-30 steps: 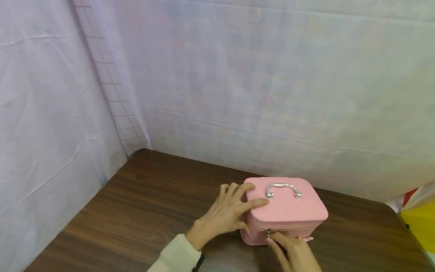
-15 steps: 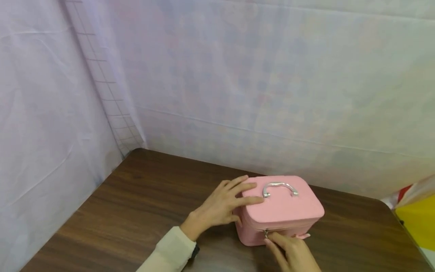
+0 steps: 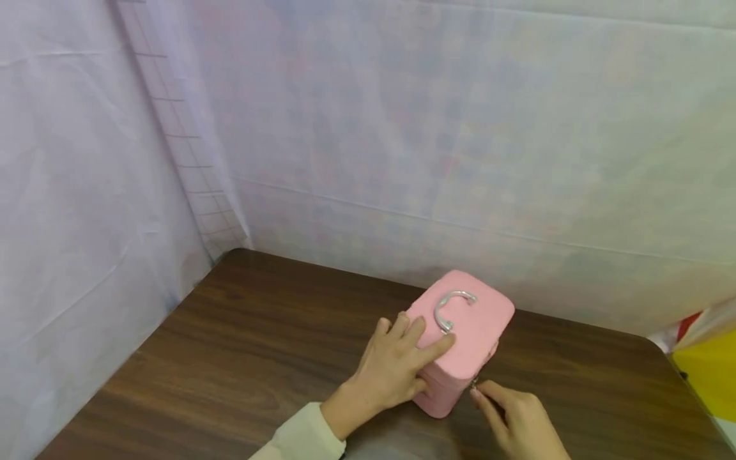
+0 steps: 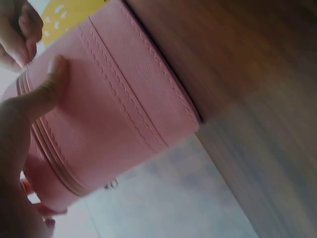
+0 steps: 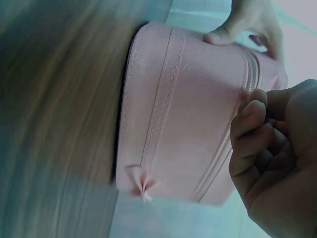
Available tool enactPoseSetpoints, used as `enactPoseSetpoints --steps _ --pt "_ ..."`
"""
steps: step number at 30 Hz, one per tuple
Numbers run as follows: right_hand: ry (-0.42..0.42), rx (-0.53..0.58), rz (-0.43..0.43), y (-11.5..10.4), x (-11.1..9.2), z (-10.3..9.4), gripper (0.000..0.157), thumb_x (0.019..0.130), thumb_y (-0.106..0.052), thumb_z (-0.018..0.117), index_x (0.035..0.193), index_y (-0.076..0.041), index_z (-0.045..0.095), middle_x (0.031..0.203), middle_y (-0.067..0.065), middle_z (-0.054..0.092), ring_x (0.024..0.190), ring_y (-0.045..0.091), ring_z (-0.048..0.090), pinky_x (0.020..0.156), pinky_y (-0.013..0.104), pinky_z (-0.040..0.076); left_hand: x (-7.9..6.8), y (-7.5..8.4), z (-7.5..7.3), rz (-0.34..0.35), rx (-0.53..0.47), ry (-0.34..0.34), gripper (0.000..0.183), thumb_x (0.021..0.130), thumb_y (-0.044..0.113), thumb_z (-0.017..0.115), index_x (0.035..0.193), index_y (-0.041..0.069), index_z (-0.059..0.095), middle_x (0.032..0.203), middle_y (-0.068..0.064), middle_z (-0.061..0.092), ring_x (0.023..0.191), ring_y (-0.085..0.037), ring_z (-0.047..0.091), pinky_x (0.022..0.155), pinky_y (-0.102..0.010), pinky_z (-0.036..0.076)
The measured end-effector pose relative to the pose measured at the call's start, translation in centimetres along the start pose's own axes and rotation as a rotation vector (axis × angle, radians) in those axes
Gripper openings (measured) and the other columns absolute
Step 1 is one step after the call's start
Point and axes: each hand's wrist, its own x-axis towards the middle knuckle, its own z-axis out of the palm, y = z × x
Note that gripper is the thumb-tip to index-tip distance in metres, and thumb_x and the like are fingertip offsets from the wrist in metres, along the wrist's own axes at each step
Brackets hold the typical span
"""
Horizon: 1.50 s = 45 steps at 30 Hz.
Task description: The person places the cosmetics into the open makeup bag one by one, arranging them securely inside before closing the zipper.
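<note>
A pink cosmetic case stands upright on the dark wooden table, turned at an angle, its lid down. On the lid is a curved silver handle. My left hand grips the case's near left corner, fingers over the lid and thumb against the side. At the near right corner, my right hand pinches the small metal zipper pull, mostly hidden by the fingertips in the right wrist view. Zipper teeth show beside that hand. A pink bow decorates the case's front.
The brown wood-grain table extends left and right of the case. A pale cloth curtain hangs close behind it, and another covers the left side. Something yellow lies beyond the table's right edge.
The case has turned counterclockwise, its front swinging to face right. My right hand has shifted right, keeping its pinch on the zipper pull. My left hand stays on the case's corner.
</note>
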Motion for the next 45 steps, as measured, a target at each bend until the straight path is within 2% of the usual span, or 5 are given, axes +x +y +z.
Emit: enactPoseSetpoints --steps 4,8,13,22,45 --pt "-0.002 -0.005 0.040 0.5 -0.2 -0.3 0.031 0.081 0.007 0.069 0.075 -0.020 0.056 0.059 -0.025 0.033 0.047 -0.013 0.028 0.040 0.009 0.029 0.2 0.8 0.2 -0.015 0.013 0.035 0.097 0.054 0.062 0.083 0.138 0.034 0.045 0.115 -0.006 0.048 0.110 -0.029 0.045 0.083 -0.042 0.040" --pt "-0.008 0.000 0.042 0.8 -0.3 -0.4 0.036 0.081 0.008 0.069 0.074 -0.024 0.052 0.060 -0.024 0.034 0.047 -0.011 0.029 0.041 0.009 0.029 0.3 0.8 0.5 -0.020 -0.056 0.061 0.096 0.054 0.062 0.083 0.138 0.032 0.047 0.130 -0.009 0.044 0.127 -0.031 0.038 0.091 -0.047 0.042" --pt "-0.006 0.008 0.026 0.9 -0.2 -0.5 0.039 0.080 0.009 0.069 0.074 -0.025 0.050 0.060 -0.024 0.035 0.047 -0.011 0.031 0.041 0.009 0.029 0.2 0.5 0.9 -0.018 -0.130 0.086 0.094 0.055 0.064 0.081 0.137 0.029 0.049 0.142 -0.015 0.038 0.134 -0.035 0.034 0.077 -0.037 0.051" --pt "-0.006 -0.019 0.026 0.6 0.0 -0.8 0.036 0.081 0.007 0.069 0.073 -0.024 0.051 0.059 -0.025 0.034 0.047 -0.012 0.030 0.040 0.008 0.029 0.5 0.8 1.2 -0.060 -0.118 0.125 0.097 0.048 0.062 0.085 0.134 0.031 0.050 0.134 -0.013 0.045 0.128 -0.032 0.041 0.066 -0.032 0.051" --pt "-0.015 -0.033 -0.009 0.4 -0.1 -0.8 0.034 0.079 0.005 0.071 0.072 -0.023 0.053 0.060 -0.026 0.031 0.048 -0.013 0.028 0.041 0.008 0.027 0.8 2.4 0.8 -0.168 -0.114 0.097 0.100 0.044 0.055 0.089 0.132 0.031 0.049 0.131 -0.013 0.046 0.126 -0.030 0.042 0.064 -0.028 0.049"
